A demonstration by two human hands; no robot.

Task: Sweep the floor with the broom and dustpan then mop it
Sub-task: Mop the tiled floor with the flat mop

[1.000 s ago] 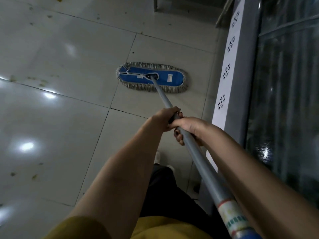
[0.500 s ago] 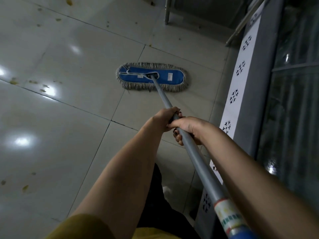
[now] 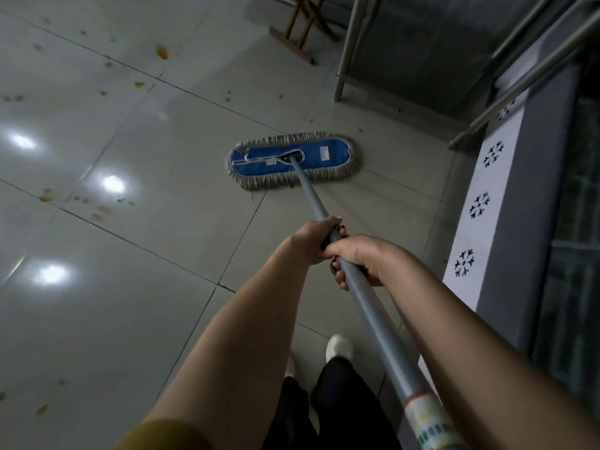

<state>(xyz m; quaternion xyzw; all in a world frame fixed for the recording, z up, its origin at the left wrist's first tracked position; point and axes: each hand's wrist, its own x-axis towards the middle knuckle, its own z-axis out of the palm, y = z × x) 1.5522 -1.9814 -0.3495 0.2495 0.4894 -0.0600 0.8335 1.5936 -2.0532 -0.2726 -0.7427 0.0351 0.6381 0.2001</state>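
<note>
Fringed blue oblong mop (image 3: 324,157), glossy tiles (image 3: 130,254)

Open tile floor (image 3: 130,271) is seen to L and ahead-L of mop (image 3: 292,160). Passage there is broken only by small yellowish scraps (image 3: 97,217) lying flat. R side is closed off by white panel w/ snowflake marks (image 3: 480,216) and grey frame (image 3: 535,190) beside it. A narrow floor strip is left btw mop and panel. Ahead-R, way is blocked by upright metal leg (image 3: 345,60), and slanted metal rods (image 3: 487,119) are crossed over panel's far end. Further ahead wooden legs (image 3: 298,30) are noted, poss. a stand, cut off at top edge. Mop is kept apart from all.
</note>
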